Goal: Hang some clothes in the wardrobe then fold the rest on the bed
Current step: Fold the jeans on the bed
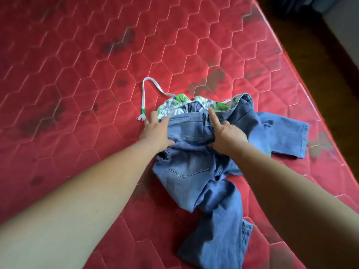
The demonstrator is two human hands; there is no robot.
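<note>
Folding stage, early. I've got the jeans (194,167) on the bed (77,65), near its right edge, still crumpled: waistband bunched up top, one leg running down toward the camera, the other thrown out to the right. Not one clean fold in them yet.

Under the waistband end lies a green-and-white patterned garment (174,107), mostly covered, with its white drawstring (143,98) looping out onto the mattress. Also unfolded.

Left hand (155,133) sits at the left end of the waistband, fingers stretched out roughly straight over the denim edge and thumb lying on top; it looks like pressing, not gripping. Right hand (227,136) is at the right end, index finger straight along the band, the other fingers curled into the denim, so I read it as holding the jeans.

Wardrobe isn't in view, so I can't tell whether the hanging part is done. No folded stack is visible. Left, by my read: flatten and fold the jeans, then the patterned piece.
</note>
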